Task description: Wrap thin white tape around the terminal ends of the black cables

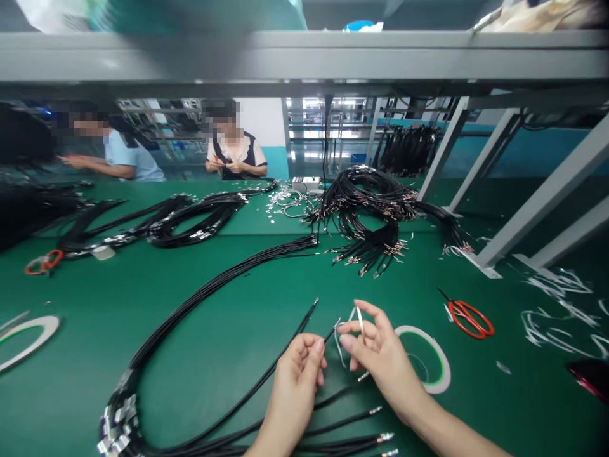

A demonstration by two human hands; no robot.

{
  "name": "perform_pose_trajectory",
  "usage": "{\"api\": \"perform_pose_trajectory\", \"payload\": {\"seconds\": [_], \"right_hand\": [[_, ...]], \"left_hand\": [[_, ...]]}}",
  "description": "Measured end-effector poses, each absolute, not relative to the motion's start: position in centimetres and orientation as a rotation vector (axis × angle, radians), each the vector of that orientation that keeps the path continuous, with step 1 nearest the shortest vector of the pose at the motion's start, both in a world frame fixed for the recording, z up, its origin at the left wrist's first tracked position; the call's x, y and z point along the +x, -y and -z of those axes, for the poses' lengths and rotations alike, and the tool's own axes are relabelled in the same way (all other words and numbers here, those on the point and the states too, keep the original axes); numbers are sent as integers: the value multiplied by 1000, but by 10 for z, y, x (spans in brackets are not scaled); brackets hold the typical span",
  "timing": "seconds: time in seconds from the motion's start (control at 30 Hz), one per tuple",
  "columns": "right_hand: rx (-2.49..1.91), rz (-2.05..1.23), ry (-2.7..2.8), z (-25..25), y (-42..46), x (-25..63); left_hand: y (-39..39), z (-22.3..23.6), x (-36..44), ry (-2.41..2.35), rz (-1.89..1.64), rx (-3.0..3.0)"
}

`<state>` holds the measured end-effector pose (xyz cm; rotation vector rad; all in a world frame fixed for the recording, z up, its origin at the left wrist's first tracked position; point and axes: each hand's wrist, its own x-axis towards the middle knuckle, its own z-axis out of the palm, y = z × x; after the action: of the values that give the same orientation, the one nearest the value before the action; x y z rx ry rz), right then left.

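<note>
Diagonally, a black cable (330,333) points forward-right from the left hand (299,368).

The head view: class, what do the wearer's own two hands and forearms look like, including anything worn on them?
The left hand and right hand are ungloved, with slender fingers. The right forearm is bare as far as the picture's lower edge, with no sleeve showing. No watch or bracelet is visible on either wrist, and no markings stand out.
</note>
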<state>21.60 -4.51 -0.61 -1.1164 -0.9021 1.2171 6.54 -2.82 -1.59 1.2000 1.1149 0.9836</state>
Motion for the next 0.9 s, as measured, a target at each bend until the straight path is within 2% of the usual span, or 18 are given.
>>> {"api": "perform_pose_trajectory", "payload": {"seconds": [0.37, 0.57, 0.63, 0.73, 0.9], "right_hand": [[-1149, -994, 934, 42, -13, 205], [-1180, -911, 962, 7, -5, 214], [-1164, -963, 1020, -14, 4, 217], [-1095, -1067, 1005, -35, 15, 218], [-1082, -1296, 1035, -36, 26, 215]], "left_hand": [[-43, 32, 60, -1214, -1155, 1266], [-31, 3, 70, -1115, -1095, 1320], [-20, -10, 75, -1052, -1080, 1304], [-7, -24, 81, -1023, -1257, 1173], [3, -31, 84, -915, -1150, 1027]]}}
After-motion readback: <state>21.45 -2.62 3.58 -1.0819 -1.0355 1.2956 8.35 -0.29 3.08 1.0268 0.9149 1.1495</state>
